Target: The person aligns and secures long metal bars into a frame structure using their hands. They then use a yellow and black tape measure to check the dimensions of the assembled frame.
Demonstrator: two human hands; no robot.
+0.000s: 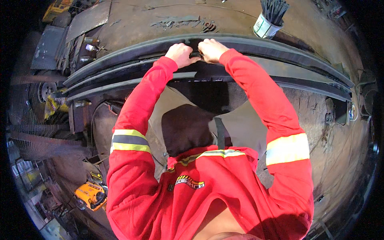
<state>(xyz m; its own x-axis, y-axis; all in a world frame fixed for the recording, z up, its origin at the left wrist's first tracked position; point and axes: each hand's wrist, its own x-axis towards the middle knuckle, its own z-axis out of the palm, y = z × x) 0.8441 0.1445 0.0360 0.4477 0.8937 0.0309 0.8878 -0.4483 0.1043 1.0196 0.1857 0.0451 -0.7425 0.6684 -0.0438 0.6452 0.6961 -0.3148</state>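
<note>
My left hand (180, 55) and my right hand (212, 51) are close together over the middle of a long dark beam (272, 46) with raised ridges, which lies crosswise in front of me. Both sets of fingers are curled. The thumbs and fingertips come together near a dark edge, but what they grip is too small and dark to make out. A lighter flat strip (160, 80) runs along the beam's near side, left of centre. My red sleeves with reflective bands reach forward to it.
Beyond the beam stands a white bucket (268, 27) full of dark strips. Dark scraps (176, 21) and a pair of reddish looped handles (209, 27) lie on the brown floor. Metal plates (89, 20) rest at upper left. An orange machine (91, 195) sits at lower left.
</note>
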